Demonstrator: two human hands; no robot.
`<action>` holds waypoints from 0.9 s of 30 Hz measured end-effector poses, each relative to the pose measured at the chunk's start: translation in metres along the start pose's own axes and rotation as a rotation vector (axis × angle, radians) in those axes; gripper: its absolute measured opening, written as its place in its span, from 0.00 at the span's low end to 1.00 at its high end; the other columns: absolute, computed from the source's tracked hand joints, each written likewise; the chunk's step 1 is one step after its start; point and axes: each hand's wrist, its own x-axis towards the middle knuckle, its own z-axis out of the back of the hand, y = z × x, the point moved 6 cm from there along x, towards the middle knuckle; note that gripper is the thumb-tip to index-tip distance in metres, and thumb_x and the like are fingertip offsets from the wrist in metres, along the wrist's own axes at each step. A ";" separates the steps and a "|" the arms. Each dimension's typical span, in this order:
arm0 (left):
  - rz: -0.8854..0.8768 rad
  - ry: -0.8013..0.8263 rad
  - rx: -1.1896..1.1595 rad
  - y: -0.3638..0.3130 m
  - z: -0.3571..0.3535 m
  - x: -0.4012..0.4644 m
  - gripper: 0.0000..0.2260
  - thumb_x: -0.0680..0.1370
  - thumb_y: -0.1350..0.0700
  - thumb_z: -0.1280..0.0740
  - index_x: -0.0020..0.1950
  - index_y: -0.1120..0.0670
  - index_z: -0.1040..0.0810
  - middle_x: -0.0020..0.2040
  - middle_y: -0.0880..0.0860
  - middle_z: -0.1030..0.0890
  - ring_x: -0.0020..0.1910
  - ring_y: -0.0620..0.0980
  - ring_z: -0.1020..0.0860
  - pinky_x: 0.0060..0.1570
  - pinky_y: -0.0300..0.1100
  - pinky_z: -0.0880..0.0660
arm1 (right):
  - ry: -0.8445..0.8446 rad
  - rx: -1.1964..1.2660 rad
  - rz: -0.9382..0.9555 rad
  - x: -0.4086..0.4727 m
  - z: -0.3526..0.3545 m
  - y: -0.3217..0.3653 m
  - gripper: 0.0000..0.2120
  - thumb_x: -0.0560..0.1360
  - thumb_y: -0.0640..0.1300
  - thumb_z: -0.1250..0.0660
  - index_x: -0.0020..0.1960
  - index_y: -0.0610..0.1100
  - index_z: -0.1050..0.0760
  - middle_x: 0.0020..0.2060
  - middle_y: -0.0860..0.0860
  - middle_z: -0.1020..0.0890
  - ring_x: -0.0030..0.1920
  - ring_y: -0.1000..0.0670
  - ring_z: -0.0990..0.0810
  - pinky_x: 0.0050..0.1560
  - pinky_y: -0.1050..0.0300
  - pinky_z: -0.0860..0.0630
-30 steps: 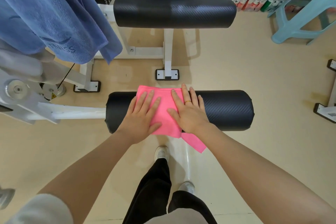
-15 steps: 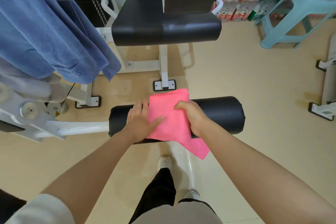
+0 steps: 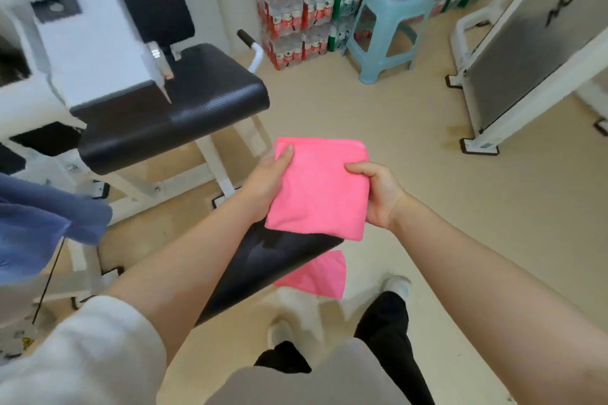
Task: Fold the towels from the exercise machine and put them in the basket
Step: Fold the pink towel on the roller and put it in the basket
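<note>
Both hands are holding the folded pink towel (image 3: 320,187) up in the air, between them and above the black roller pad (image 3: 263,270). Left hand (image 3: 266,184) is gripping the left edge w/ thumb lying on top, fingers hidden under the cloth. Right hand (image 3: 378,194) is pinching the right edge, thumb on top, fingers curled beneath.

Step in hand, prob: carrying the folded towel to the basket; a basket-like thing is sitting on the blue stool (image 3: 388,33), ahead of the right hand, but it's too blurred to be sure. To do it well: keeping both grips on opposite edges so layers aren't slipping, towel kept flat.

Towel is lying roughly flat, long axis running away from the person, far edge pointing fwd.

A second pink piece (image 3: 316,276) is hanging below the roller, under the hands.
</note>
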 end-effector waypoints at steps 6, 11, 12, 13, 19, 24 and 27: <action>0.049 0.076 -0.134 -0.044 -0.114 0.059 0.16 0.81 0.45 0.44 0.57 0.54 0.25 0.48 0.52 0.20 0.47 0.49 0.22 0.44 0.40 0.27 | -0.119 0.014 0.080 0.014 0.097 0.083 0.14 0.77 0.56 0.40 0.51 0.47 0.23 0.42 0.49 0.16 0.46 0.49 0.19 0.48 0.54 0.25; 0.114 0.174 -0.210 -0.089 -0.215 0.108 0.13 0.81 0.48 0.45 0.48 0.50 0.22 0.45 0.50 0.18 0.45 0.49 0.21 0.44 0.40 0.27 | -0.185 -0.089 0.298 0.034 0.182 0.185 0.09 0.78 0.43 0.38 0.57 0.47 0.27 0.47 0.50 0.19 0.46 0.51 0.21 0.44 0.58 0.24; 0.118 0.177 -0.214 -0.099 -0.233 0.117 0.13 0.81 0.49 0.45 0.48 0.50 0.22 0.44 0.50 0.18 0.44 0.48 0.21 0.44 0.40 0.28 | -0.203 -0.099 0.326 0.036 0.197 0.205 0.10 0.77 0.40 0.38 0.57 0.48 0.28 0.46 0.50 0.19 0.45 0.51 0.21 0.44 0.58 0.24; 0.118 0.178 -0.219 -0.110 -0.250 0.126 0.13 0.81 0.50 0.45 0.47 0.51 0.22 0.43 0.50 0.18 0.43 0.48 0.22 0.45 0.40 0.28 | -0.215 -0.110 0.344 0.038 0.212 0.223 0.13 0.77 0.37 0.37 0.58 0.49 0.29 0.46 0.50 0.20 0.44 0.51 0.21 0.43 0.57 0.24; 0.166 0.066 -0.169 -0.158 -0.319 0.190 0.10 0.80 0.52 0.41 0.44 0.54 0.24 0.41 0.53 0.20 0.42 0.51 0.23 0.41 0.39 0.28 | -0.214 -0.417 0.353 0.055 0.272 0.316 0.13 0.77 0.36 0.39 0.57 0.50 0.29 0.48 0.51 0.24 0.44 0.51 0.24 0.39 0.58 0.28; 0.199 0.240 -0.174 -0.186 -0.360 0.234 0.13 0.78 0.47 0.38 0.49 0.55 0.21 0.45 0.53 0.17 0.47 0.52 0.20 0.49 0.44 0.26 | -0.262 -0.276 0.316 0.086 0.304 0.371 0.08 0.76 0.33 0.38 0.45 0.45 0.32 0.41 0.48 0.24 0.39 0.52 0.23 0.37 0.59 0.26; 0.196 0.366 -0.038 -0.201 -0.371 0.264 0.12 0.76 0.50 0.34 0.54 0.55 0.22 0.48 0.54 0.17 0.48 0.52 0.19 0.50 0.46 0.23 | -0.303 -0.156 0.348 0.111 0.319 0.407 0.07 0.76 0.32 0.38 0.45 0.43 0.32 0.41 0.47 0.23 0.39 0.52 0.22 0.39 0.58 0.23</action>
